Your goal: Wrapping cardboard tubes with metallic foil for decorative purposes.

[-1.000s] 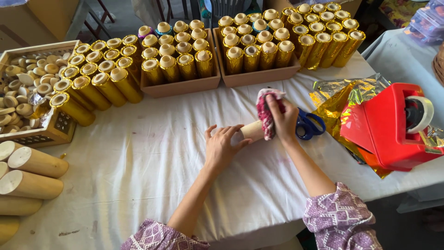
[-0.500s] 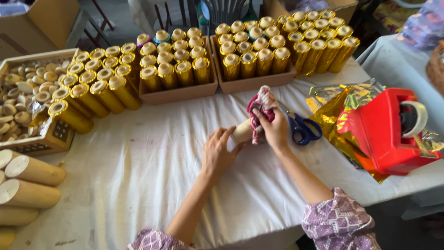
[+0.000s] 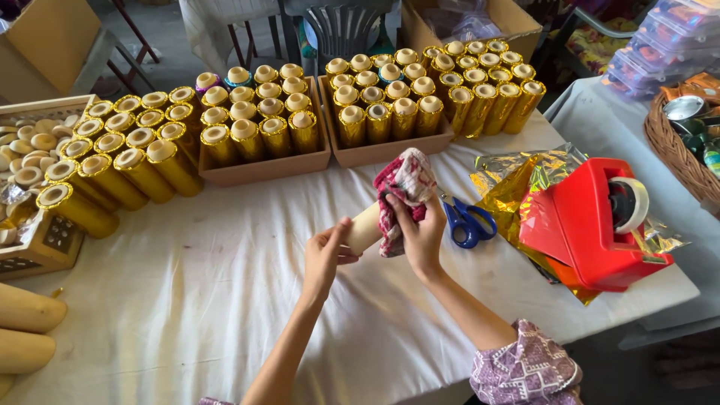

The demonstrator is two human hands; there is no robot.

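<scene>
Hands drawn nearer, left hand (image 3: 324, 255) grip closed on pale tube (image 3: 364, 227), right hand (image 3: 420, 229) grip pressing cloth (image 3: 403, 196) around it

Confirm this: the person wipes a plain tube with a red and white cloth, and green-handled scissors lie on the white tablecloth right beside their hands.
Not quite: the scissors have blue handles, not green, as the head view shows. The rest holds: the right hand presses the red and white cloth on the plain tube, which the left hand steadies.

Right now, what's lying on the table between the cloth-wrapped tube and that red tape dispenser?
Blue-handled scissors lie there on the white tablecloth, next to crumpled gold foil, as the head view shows.
</scene>
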